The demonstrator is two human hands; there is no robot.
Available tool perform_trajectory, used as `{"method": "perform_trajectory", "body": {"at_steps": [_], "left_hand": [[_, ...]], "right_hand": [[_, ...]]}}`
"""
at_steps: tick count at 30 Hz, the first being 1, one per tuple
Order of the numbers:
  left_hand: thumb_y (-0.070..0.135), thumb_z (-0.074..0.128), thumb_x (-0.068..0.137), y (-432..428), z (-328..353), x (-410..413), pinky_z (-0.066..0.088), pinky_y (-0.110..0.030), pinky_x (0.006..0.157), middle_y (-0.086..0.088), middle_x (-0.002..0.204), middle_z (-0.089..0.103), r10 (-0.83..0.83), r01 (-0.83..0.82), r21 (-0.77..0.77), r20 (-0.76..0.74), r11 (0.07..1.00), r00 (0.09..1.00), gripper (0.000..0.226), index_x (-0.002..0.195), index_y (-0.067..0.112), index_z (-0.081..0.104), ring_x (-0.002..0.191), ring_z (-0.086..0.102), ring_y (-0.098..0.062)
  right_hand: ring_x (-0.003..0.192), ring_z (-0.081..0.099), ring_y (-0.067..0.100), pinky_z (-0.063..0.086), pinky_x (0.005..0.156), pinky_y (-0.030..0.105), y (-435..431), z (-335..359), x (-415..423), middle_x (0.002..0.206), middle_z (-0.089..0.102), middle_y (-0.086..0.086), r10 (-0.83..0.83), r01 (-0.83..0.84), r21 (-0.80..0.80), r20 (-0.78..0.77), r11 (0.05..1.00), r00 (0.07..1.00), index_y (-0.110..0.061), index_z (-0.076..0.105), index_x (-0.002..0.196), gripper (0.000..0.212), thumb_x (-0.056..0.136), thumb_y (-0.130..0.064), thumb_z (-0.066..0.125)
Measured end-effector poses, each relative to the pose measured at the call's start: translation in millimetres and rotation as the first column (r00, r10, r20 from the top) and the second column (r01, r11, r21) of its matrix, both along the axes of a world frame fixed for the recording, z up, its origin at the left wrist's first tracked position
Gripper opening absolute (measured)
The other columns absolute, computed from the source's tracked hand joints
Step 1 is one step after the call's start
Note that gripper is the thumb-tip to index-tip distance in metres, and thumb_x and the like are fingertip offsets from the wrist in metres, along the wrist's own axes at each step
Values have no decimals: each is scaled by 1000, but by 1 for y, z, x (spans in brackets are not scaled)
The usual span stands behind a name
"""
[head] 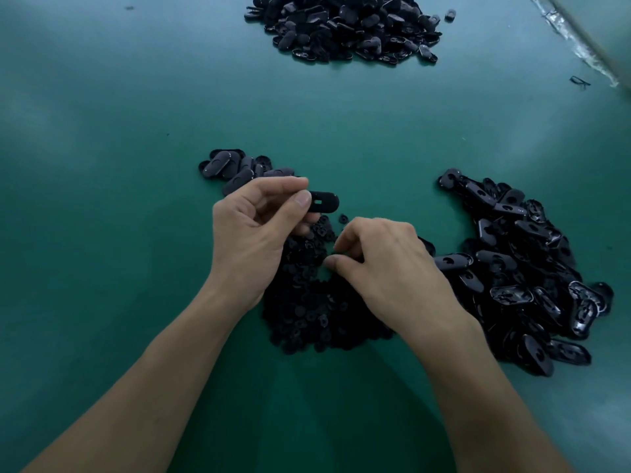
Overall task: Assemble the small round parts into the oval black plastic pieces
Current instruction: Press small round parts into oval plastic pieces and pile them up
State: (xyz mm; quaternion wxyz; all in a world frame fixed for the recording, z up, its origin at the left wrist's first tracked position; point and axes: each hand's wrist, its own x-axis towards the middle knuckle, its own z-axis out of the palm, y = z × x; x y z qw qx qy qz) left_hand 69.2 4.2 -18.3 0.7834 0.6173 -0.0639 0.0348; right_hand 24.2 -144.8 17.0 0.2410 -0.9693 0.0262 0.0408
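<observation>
Right now your left hand (252,230) pinches one oval piece (324,201) by its left end, thumb on top and fingers beneath, so the slotted face looks up and the free end points to 3 o'clock. Your right hand (386,264) hangs curled over the heap of small round parts (307,302) lying just under both hands, thumb and forefinger tips close together. Whether they have a part between them you cannot tell, since black sits on black. The two hands are near each other but not touching.

More oval pieces wait in a loose pile (522,268) at 3 o'clock. A small group (235,167) lies at 11 o'clock just behind your left hand, and a bigger pile (345,25) sits far off at 12 o'clock on the green surface (102,131).

By its looks the oval piece is light, stiff moulded plastic with a smooth skin, so hold it at the end and edges, clear of the slot. The round parts look tiny and light, likely to slip or flick away; take one by its rim with fingertips only
</observation>
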Motion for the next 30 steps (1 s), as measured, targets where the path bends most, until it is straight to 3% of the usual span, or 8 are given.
{"method": "perform_trajectory", "body": {"at_steps": [5, 8, 12, 17, 20, 26, 30], "left_hand": [[2, 67, 92, 0, 0, 0, 54, -18, 64, 0, 79, 75, 3, -3, 6, -5, 1000, 1000, 12, 97, 12, 70, 71, 72, -14], [2, 67, 92, 1, 0, 0, 55, -19, 64, 0, 80, 75, 16, -16, -6, -6, 1000, 1000, 12, 96, 12, 70, 71, 73, -15], [1, 68, 92, 0, 0, 0, 56, -23, 66, -2, 83, 76, 37, -37, -12, -7, 999, 999, 10, 96, 11, 69, 72, 74, -18], [-3, 69, 89, 1, 1, -1, 55, -18, 68, 2, 77, 74, 18, -18, 36, 7, 999, 1000, 12, 95, 8, 69, 70, 71, -8], [-1, 73, 87, 0, 1, -3, 56, -20, 69, -1, 78, 75, -12, 11, 97, 7, 995, 1000, 15, 94, 12, 70, 71, 71, -10], [-1, 75, 84, -2, 2, -5, 58, -22, 73, 1, 81, 77, -54, 50, 151, 22, 987, 998, 21, 93, 17, 71, 75, 73, -12], [-4, 74, 83, -2, 2, -5, 56, -17, 74, 6, 83, 77, -81, 76, 141, 28, 987, 996, 25, 96, 17, 72, 76, 72, -6]], "right_hand": [[90, 54, 18, 48, 80, 38, 4, 1, 0, 89, 56, -7, 57, -57, -1, -8, 998, 998, -22, 60, 90, 13, 95, -34, 64], [78, 55, 17, 49, 71, 39, 3, 2, 0, 81, 57, -7, 56, -58, 124, 17, 991, 998, -23, 52, 86, 15, 97, -28, 61], [60, 52, 10, 41, 53, 22, 1, 10, 1, 68, 58, -7, 0, -42, 297, 140, 954, 990, -24, 50, 82, 19, 96, -22, 63], [69, 65, 0, 45, 64, 8, 5, 16, 0, 72, 68, -14, -45, -101, 457, 297, 884, 954, -23, 71, 85, 8, 87, -17, 77], [71, 69, -2, 52, 69, 11, 4, 14, 1, 76, 74, -14, -90, -89, 512, 316, 854, 945, -19, 78, 88, 7, 86, -13, 78], [78, 68, -4, 53, 76, 12, 3, 8, 3, 82, 72, -18, -186, 24, 476, 296, 879, 937, -22, 77, 102, 16, 89, -12, 74], [76, 67, -4, 52, 72, 9, 3, 7, 4, 80, 72, -17, -211, 50, 457, 310, 888, 927, -20, 78, 90, 10, 86, -12, 78]]}}
